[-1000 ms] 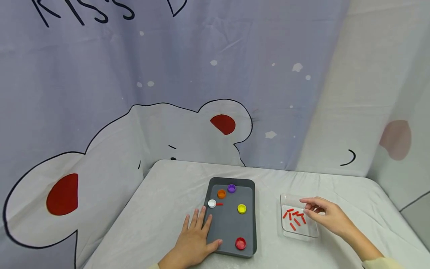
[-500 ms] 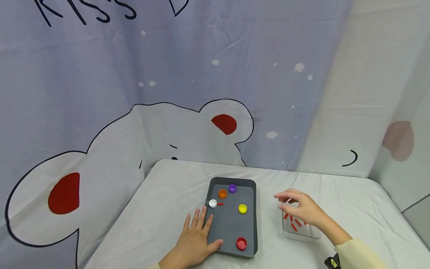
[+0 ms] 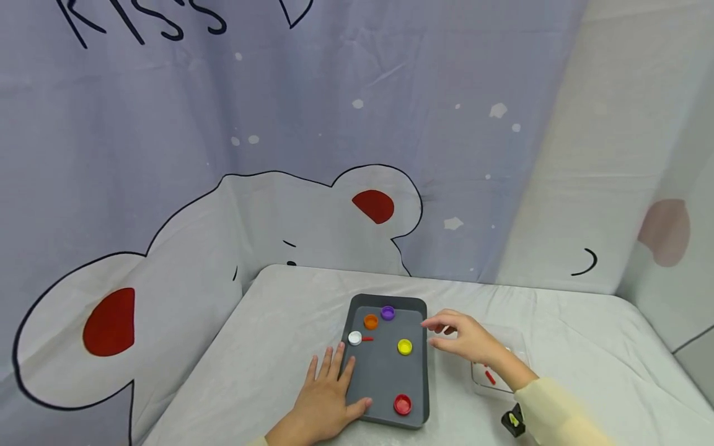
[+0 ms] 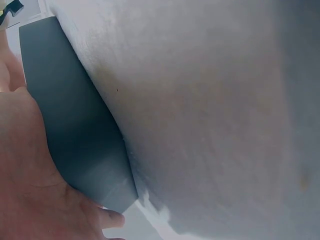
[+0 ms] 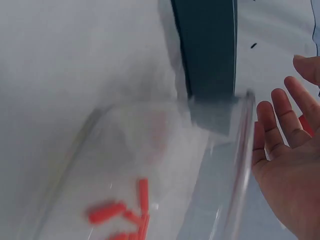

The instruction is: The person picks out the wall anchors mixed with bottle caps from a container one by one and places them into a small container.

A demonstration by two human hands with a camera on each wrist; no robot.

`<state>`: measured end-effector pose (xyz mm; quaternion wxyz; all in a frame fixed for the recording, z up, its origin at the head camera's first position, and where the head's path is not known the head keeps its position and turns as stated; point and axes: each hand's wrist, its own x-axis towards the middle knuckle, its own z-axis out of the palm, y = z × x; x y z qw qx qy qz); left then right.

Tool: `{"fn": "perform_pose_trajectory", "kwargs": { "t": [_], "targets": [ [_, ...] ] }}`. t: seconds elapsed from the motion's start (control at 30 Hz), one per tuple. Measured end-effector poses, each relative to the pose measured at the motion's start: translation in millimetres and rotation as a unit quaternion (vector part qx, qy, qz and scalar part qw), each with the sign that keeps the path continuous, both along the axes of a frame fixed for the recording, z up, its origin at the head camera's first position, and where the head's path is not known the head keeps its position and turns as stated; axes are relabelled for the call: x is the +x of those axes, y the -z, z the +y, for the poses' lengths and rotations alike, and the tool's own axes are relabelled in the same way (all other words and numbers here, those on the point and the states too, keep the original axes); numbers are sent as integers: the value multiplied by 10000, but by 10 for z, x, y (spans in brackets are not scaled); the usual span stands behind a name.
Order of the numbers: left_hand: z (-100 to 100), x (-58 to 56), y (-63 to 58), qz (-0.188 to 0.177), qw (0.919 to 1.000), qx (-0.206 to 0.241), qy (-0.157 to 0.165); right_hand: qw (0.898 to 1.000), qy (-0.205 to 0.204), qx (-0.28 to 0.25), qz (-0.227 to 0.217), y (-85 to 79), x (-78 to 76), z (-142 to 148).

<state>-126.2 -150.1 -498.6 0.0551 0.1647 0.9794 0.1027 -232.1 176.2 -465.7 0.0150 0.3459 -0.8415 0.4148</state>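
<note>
A grey tray [image 3: 385, 384] lies on the white-covered table. On it sit small round caps: purple [image 3: 388, 313], orange [image 3: 370, 321], white [image 3: 354, 337], yellow [image 3: 405, 347] and red [image 3: 403, 404]. A short red stick [image 3: 367, 339] lies against the white cap's right side. My left hand [image 3: 323, 399] rests at the tray's left edge, fingers straight and spread. Above the tray's right edge is my right hand [image 3: 465, 337], thumb and fingers apart. Nothing shows between them in the right wrist view, where the palm and fingers [image 5: 287, 160] are seen.
Right of the tray stands a clear plastic box [image 3: 515, 341] with several red sticks [image 5: 143, 195] inside. My right forearm covers part of it in the head view. A printed curtain [image 3: 334, 124] hangs behind the table.
My right hand has moved left from over the clear box to the tray's right edge. My left hand stays at the tray, and the caps keep their places.
</note>
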Motion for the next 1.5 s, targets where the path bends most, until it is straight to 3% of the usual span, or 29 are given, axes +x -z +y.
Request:
{"fn": "perform_pose_trajectory", "kwargs": {
  "t": [0.4,0.73,1.2,1.5],
  "targets": [
    [-2,-16,43,19,10000,-61,-18,9990,-439,43,3,48,-122,-450],
    [-3,-6,42,88,9999,-113,12,9968,-523,554,-237,96,-213,-748],
    [-8,0,28,135,9999,-96,41,9910,-541,1062,-603,148,-345,-928],
    [-6,-10,22,108,9999,-120,42,9836,-522,1656,-482,130,-399,-1025]
  ]
}}
